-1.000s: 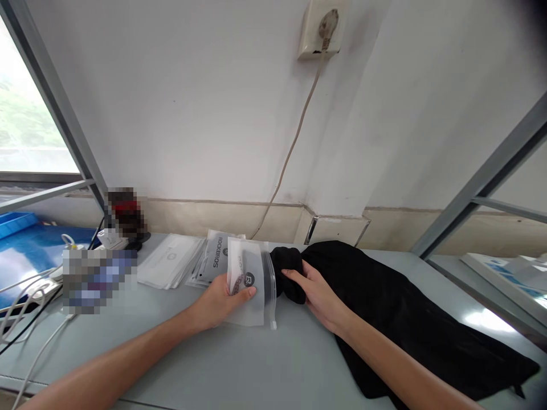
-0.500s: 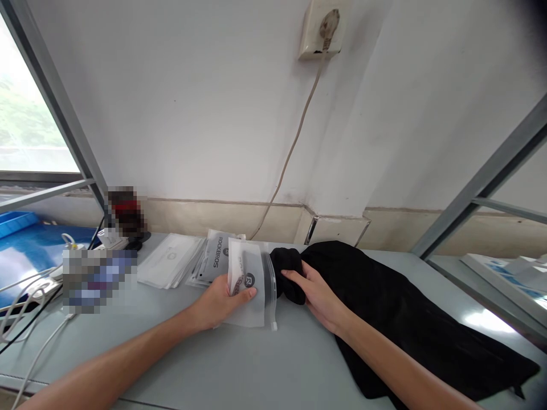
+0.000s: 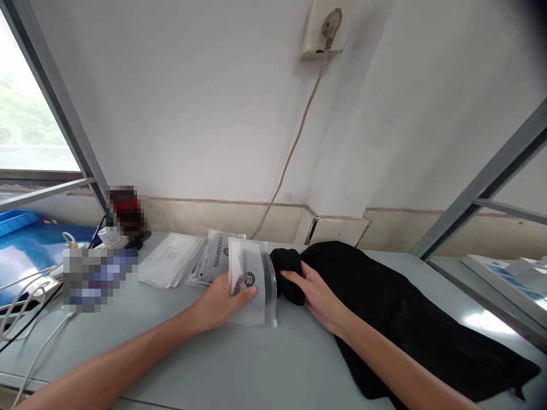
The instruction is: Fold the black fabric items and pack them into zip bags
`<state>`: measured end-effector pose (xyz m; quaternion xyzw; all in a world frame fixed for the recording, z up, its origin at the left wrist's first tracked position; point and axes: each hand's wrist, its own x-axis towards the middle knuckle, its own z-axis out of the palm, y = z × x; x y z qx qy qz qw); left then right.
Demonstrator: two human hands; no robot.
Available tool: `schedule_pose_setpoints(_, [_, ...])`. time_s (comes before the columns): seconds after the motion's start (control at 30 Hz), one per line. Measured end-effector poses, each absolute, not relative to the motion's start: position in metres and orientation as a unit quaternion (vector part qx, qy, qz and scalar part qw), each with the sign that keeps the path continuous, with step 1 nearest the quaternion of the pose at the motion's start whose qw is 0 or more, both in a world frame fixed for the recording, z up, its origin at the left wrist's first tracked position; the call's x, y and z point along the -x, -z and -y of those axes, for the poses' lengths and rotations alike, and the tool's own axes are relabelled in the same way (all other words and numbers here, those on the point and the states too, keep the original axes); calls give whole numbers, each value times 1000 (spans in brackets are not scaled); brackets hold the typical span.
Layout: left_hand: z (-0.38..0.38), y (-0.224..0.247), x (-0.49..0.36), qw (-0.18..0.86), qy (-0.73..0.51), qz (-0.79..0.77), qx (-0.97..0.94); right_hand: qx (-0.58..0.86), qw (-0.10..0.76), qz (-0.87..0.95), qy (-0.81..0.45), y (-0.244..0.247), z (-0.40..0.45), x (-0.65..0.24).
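My left hand [image 3: 224,302] grips a frosted zip bag [image 3: 256,304] with a round dark logo, thumb on its front. The bag's zip edge faces right and touches or lies just beside a rolled black cloth bundle [image 3: 287,267]. My right hand [image 3: 318,293] is closed on that bundle, thumb on top and the other fingers partly hidden behind it. A large black cloth [image 3: 397,302] spreads over the table to the right, partly under my right forearm.
Behind my left hand lie a stack of white bags [image 3: 168,262] and grey printed bags [image 3: 216,259]. White cables [image 3: 38,290] and a blue tray [image 3: 17,222] are at left. A metal frame post [image 3: 465,193] stands at right. A cord hangs from a wall socket [image 3: 322,28].
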<state>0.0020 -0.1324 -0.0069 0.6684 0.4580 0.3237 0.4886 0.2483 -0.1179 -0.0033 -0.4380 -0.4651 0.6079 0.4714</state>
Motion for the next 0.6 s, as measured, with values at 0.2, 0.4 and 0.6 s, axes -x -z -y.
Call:
schedule_pose_setpoints(0.2, [131, 6, -5, 520, -373, -417, -645, 433, 474, 457, -615, 4, 119, -248])
schedule_pose_setpoints(0.4, [131, -1, -7, 569, -413, -417, -577, 421, 436, 450, -656, -3, 125, -245])
schedule_pose_setpoints(0.6, [129, -3, -6, 572, -422, -431, -556, 442, 459, 442, -632, -4, 126, -247])
